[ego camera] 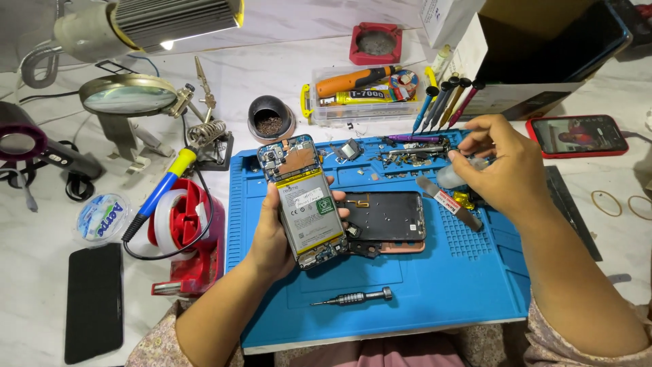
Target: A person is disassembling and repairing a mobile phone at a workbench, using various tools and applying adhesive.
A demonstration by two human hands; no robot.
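My left hand (272, 238) grips an opened phone (305, 200) with its back cover off, so the battery and circuit board face me; it is held upright above the blue work mat (441, 285). My right hand (506, 166) is raised over the mat's right side and closes on a small clear bottle (454, 175). A flat metal pry tool (451, 204) with a red label lies just under that hand. A black phone back panel (387, 217) lies on the mat between my hands.
A small screwdriver (356, 297) lies at the mat's front. Left of the mat are a soldering iron (159, 194), a red tape dispenser (190, 231), a magnifier (129, 95) and a black phone (94, 302). A clear tool tray (360, 92), standing screwdrivers (441, 102) and a red phone (577, 134) sit behind.
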